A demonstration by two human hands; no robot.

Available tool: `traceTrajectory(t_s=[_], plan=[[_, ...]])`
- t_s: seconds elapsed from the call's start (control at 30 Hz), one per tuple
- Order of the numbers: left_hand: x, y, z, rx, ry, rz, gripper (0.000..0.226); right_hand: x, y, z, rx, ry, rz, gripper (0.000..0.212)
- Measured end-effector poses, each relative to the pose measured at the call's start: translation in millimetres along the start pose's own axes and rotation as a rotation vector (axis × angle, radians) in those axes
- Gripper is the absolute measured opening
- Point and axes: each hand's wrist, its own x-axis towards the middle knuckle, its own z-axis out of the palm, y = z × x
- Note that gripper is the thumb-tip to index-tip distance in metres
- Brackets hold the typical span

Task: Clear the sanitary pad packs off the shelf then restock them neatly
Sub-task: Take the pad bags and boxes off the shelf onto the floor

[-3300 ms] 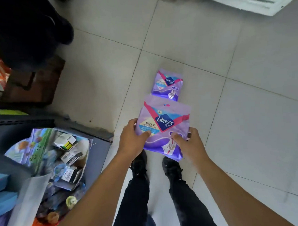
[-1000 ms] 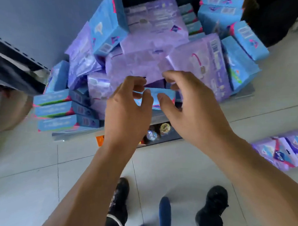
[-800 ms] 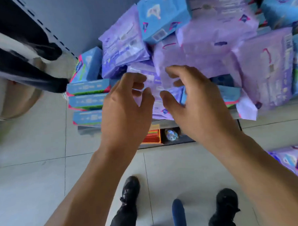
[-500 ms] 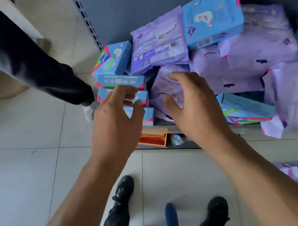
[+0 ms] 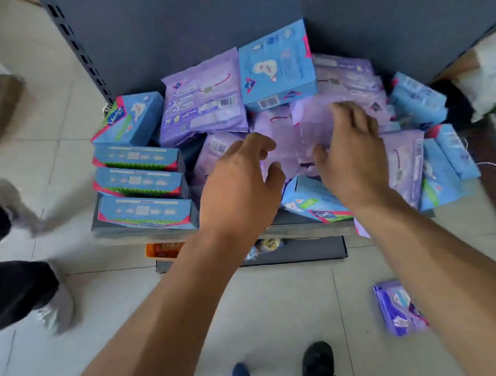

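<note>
Above the shelf edge (image 5: 271,232), the purple pad packs (image 5: 284,146) are reached for by left hand (image 5: 238,194) and right hand (image 5: 350,160), both loosely spread, nothing grasped yet.

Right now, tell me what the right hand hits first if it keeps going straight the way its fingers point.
Most likely the crumpled purple packs in the middle of the pile; the right hand hovers open just over them, though depth is unclear.
</note>
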Motion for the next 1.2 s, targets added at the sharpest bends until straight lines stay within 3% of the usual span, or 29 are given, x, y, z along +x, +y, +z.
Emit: traceTrajectory(t_s=[0.13,0.3,0.53,0.73,0.8,0.9,0.97,1.2], plan=[[3.6,9.3,9.8,-0.008,-0.017,0.008,0.025,9.6,10.1,2.0,-0.020,0.012,-0.056,0.060],[8.4,18.2,17.2,0.009,-0.023,0.018,0.023,21.7,19.6,-2.0,-0.086,0.226,-0.123,0.017],[21.6,29.7,27.5,0.036,-0.019,0.095,0.032,47.7,56.4,-40.9,-0.073,0.490,0.021,0.019],[35.2,61.9,36.8,-0.034,0.065,0.294,0.075,43.6,80.8,-97.4,0.076,0.652,-0.064,0.027],[34.8,77.0,39.3,-0.121,0.029,0.369,0.081,30.9,79.1,-115.6,0.107,0.665,-0.131,0.025],[17.7,93.3,42.9,-0.379,-0.195,0.367,0.054,8.9,74.3,-140.2,0.115,0.652,-0.180,0.024],[2.6,99.6,50.2,-0.463,-0.312,0.313,0.048,-8.7,74.2,-147.0,0.122,0.620,-0.193,0.022],[-31.8,112.0,98.9,-0.301,-0.430,0.163,0.042,-67.2,126.7,-128.9,0.170,0.382,-0.077,0.018]])
